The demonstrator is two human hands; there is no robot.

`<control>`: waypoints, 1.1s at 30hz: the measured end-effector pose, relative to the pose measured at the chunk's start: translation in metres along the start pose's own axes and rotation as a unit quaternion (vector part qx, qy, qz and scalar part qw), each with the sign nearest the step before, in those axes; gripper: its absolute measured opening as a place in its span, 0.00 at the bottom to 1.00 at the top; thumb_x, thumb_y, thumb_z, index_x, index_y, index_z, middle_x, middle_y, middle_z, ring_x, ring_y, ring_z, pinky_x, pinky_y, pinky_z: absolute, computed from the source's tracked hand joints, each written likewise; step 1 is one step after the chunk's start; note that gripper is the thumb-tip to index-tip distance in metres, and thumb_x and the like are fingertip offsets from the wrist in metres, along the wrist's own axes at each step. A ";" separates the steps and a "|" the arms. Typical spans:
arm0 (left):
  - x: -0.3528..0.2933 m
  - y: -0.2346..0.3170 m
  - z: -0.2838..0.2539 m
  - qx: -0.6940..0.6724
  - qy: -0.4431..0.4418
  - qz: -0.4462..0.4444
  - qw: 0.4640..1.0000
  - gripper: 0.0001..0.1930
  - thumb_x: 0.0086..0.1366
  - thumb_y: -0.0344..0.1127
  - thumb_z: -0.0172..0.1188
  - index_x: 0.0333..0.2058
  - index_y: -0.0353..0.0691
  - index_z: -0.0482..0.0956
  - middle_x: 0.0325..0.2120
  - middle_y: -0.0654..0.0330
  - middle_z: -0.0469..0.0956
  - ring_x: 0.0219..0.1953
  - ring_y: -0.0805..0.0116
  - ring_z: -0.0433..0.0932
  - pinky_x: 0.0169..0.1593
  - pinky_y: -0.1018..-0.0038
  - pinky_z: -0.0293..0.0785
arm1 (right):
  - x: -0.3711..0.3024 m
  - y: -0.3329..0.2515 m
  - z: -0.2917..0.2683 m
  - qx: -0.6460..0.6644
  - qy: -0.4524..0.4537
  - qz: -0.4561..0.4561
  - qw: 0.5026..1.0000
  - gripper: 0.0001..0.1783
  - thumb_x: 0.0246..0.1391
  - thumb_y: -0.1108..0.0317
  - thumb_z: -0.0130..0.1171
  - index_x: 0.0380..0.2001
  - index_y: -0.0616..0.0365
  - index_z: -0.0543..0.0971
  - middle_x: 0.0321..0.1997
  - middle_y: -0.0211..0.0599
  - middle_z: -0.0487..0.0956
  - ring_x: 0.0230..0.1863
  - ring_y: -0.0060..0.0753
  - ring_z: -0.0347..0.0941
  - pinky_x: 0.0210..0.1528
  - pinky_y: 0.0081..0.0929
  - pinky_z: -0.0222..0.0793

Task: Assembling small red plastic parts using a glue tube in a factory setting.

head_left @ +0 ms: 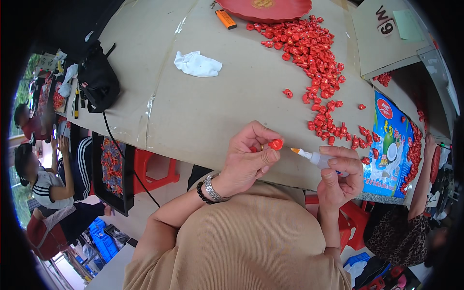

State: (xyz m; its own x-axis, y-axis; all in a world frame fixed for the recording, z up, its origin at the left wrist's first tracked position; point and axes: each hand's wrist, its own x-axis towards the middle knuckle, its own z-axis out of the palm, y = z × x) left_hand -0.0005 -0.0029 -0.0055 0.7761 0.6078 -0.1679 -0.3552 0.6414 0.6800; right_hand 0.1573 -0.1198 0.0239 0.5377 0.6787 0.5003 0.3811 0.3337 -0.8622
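Observation:
My left hand (245,158) pinches a small red plastic piece (276,144) between thumb and fingertips, above the table's near edge. Another bit of red shows among its curled fingers. A small translucent squeeze bottle (316,158) with a white cap and an orange-brown narrow tip is gripped in my right hand (341,180). Its tip points left at the red piece, with a short gap between them. Beyond both hands, many similar red pieces (309,53) lie in a heap that trails toward the right.
A red scalloped tray (266,10), an orange lighter (225,19) and a white cloth (198,64) lie on the table (203,106). A black bag (98,77) sits at left, its cord hanging down. A blue printed sheet (386,150) lies at right. Other people work on both sides.

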 end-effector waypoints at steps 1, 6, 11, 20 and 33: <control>0.000 0.001 0.001 -0.002 -0.003 -0.005 1.000 0.11 0.60 0.27 0.61 0.38 0.38 0.69 0.36 0.59 0.76 0.16 0.83 0.64 0.17 0.84 0.58 | -0.001 0.001 0.000 0.014 0.005 0.012 1.000 0.10 0.47 0.70 0.64 0.30 0.61 0.74 0.38 0.49 0.79 0.38 0.32 0.74 0.40 0.26 0.68; 0.001 -0.003 0.001 -0.016 -0.024 0.001 1.000 0.08 0.64 0.31 0.57 0.39 0.38 0.69 0.35 0.59 0.76 0.15 0.82 0.62 0.17 0.84 0.57 | -0.002 0.004 0.006 0.095 0.052 0.095 0.990 0.11 0.47 0.70 0.65 0.31 0.61 0.73 0.38 0.47 0.77 0.40 0.33 0.74 0.43 0.27 0.66; 0.001 -0.002 0.002 -0.016 -0.025 0.001 1.000 0.08 0.65 0.34 0.56 0.39 0.38 0.69 0.35 0.58 0.76 0.15 0.82 0.61 0.17 0.84 0.56 | -0.003 0.009 0.005 0.136 0.064 0.139 0.979 0.12 0.46 0.71 0.65 0.31 0.61 0.73 0.37 0.45 0.77 0.40 0.35 0.74 0.43 0.28 0.66; 0.000 0.000 0.005 -0.017 -0.013 -0.004 1.000 0.08 0.65 0.34 0.55 0.39 0.37 0.69 0.34 0.59 0.76 0.15 0.82 0.61 0.17 0.84 0.55 | -0.005 0.010 0.004 0.122 0.053 0.134 0.982 0.10 0.45 0.73 0.64 0.31 0.61 0.73 0.37 0.45 0.76 0.41 0.36 0.74 0.43 0.29 0.67; -0.001 -0.002 0.008 0.062 -0.025 0.034 0.997 0.08 0.65 0.32 0.56 0.38 0.35 0.71 0.22 0.64 0.72 0.13 0.84 0.59 0.15 0.85 0.53 | -0.005 0.003 0.006 0.122 0.047 0.118 0.984 0.11 0.46 0.71 0.65 0.31 0.61 0.72 0.37 0.46 0.77 0.40 0.35 0.74 0.41 0.27 0.67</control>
State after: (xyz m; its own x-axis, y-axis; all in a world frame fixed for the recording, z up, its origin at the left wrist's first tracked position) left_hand 0.0035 -0.0089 -0.0013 0.7784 0.6219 -0.0860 -0.3425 0.5354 0.7720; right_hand 0.1508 -0.1181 0.0183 0.6605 0.6969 0.2795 0.0517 0.3291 -0.9429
